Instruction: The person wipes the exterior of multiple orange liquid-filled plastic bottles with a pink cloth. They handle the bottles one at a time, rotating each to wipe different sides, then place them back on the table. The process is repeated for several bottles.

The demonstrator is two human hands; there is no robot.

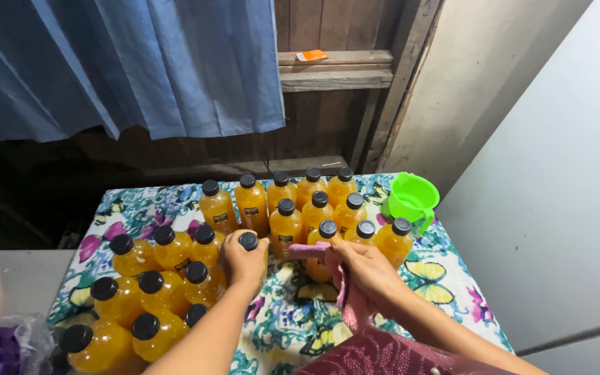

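L hand (243,264) fingers wrapped round 1 black-capped orange juice bottle (248,242). R hand (368,269) fingers pinch pink cloth (347,295) against another bottle (324,243). Approx. 9 bottles left of fingers, 11 beyond on table (446,278); 1 green jug (412,198) far right.

Orange bottles (285,229) with black caps (286,206); a pink cloth (345,292); a bright green jug (412,198); a floral butterfly-print tablecloth (439,278); a blue curtain (140,62).

A small table (453,278) is wearing a floral butterfly-print cloth (293,326). Standing on it are many black-capped bottles of orange liquid (217,206), crowding the left and back, and a green plastic jug (412,199) is sitting at the back right corner.
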